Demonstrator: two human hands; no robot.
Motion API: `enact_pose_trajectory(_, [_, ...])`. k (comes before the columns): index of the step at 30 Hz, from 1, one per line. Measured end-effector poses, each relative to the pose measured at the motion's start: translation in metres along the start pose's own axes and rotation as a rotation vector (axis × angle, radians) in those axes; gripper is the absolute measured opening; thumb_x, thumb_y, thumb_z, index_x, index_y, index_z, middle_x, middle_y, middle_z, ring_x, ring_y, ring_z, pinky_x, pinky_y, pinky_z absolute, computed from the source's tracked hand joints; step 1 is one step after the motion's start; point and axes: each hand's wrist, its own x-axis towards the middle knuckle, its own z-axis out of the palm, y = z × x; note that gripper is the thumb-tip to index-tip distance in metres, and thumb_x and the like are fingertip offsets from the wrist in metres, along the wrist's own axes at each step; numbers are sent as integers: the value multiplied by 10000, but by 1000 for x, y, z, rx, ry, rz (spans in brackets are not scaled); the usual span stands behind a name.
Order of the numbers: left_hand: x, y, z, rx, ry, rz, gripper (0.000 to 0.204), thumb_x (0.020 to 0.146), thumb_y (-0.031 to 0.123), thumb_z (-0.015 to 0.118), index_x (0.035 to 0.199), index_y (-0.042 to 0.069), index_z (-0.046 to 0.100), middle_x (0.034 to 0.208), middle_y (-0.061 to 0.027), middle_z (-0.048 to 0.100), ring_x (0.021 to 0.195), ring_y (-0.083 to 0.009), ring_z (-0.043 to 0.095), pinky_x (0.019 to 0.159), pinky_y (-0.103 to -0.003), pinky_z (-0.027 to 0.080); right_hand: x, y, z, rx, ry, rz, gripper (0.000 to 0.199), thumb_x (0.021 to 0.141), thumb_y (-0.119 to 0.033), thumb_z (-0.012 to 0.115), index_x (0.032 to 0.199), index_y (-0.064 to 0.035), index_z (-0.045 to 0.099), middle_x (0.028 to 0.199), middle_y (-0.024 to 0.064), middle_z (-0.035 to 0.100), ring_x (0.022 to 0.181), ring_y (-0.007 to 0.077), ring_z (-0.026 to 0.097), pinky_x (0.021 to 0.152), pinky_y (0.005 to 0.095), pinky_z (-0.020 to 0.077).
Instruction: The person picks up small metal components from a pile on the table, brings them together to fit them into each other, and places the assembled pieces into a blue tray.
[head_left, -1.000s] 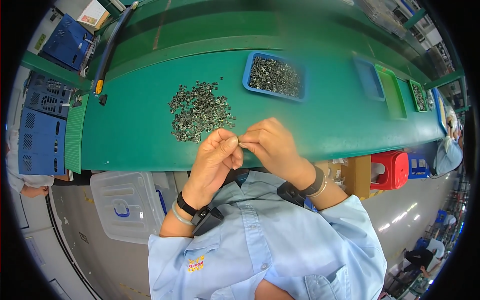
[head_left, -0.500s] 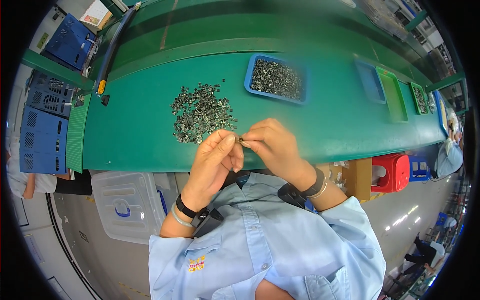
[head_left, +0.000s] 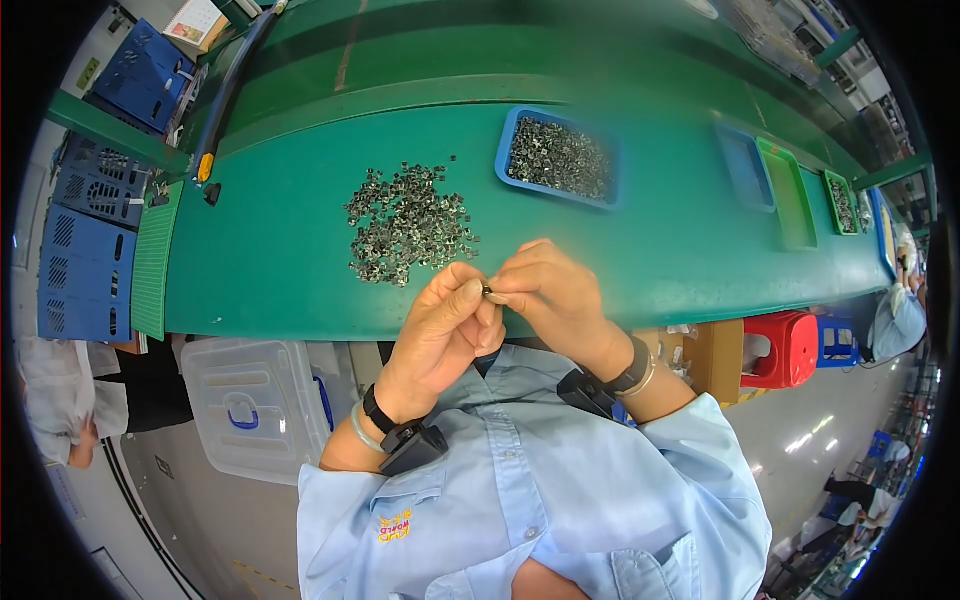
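Fingertips of both hands meet over the bench's front edge around one small dark metal part (head_left: 487, 290). My left hand (head_left: 443, 325) pinches it from the left side, fingers curled. From the right, my right hand (head_left: 552, 290) closes thumb and fingers on the same part. Its exact shape is mostly hidden by the fingertips. Just beyond the hands, a loose pile of small shiny metal parts (head_left: 408, 225) lies on the green bench top (head_left: 270, 240). Behind and to the right, a blue tray (head_left: 507, 172) holds many similar pieces.
Farther right lie an empty-looking blue tray (head_left: 745, 165), a green tray (head_left: 790, 195) and a smaller filled green tray (head_left: 838, 203). Blue perforated crates (head_left: 85, 270) stand at left. Below the bench are a clear lidded box (head_left: 255, 410) and a red stool (head_left: 785, 350).
Both hands have shifted slightly right and toward me, still pinching the small part. At far left, a person in white has come further into view.
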Motion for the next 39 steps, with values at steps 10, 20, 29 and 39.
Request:
enact_pose_trajectory(10, [-1, 5, 4, 106, 14, -1, 164, 933, 215, 569, 938, 56, 526, 704, -55, 587, 556, -145, 523, 483, -264, 385, 1, 1, -1, -4, -25, 7, 138, 729, -25, 715, 843, -59, 644, 808, 53, 631, 753, 213, 610, 690, 321, 479])
enact_pose_trajectory(20, [-15, 13, -23, 317, 221, 62, 149, 946, 165, 534, 1029, 41, 542, 730, -54, 581, 571, -133, 525, 498, -262, 414, 31, 41, -67, -584, -20, 159, 86, 789, -57, 656, 868, -26, 647, 858, 108, 632, 798, 275, 609, 705, 350, 491])
enact_pose_trajectory(29, [-14, 21, -40, 206, 175, 59, 150, 937, 160, 553, 1028, 42, 543, 738, -49, 585, 598, -127, 538, 524, -250, 434, 54, 45, 5, -584, -367, 215, 125, 808, -105, 634, 915, -39, 632, 845, 108, 582, 803, 311, 601, 676, 388, 489])
enact_pose_trajectory(39, [-11, 1, -51, 125, 34, 30, 201, 936, 179, 551, 1081, 45, 513, 786, -43, 577, 623, -130, 562, 537, -256, 462, 40, 48, 12, -537, -339, 214, 78, 773, -29, 649, 832, -16, 600, 783, 115, 551, 689, 296, 576, 591, 364, 463])
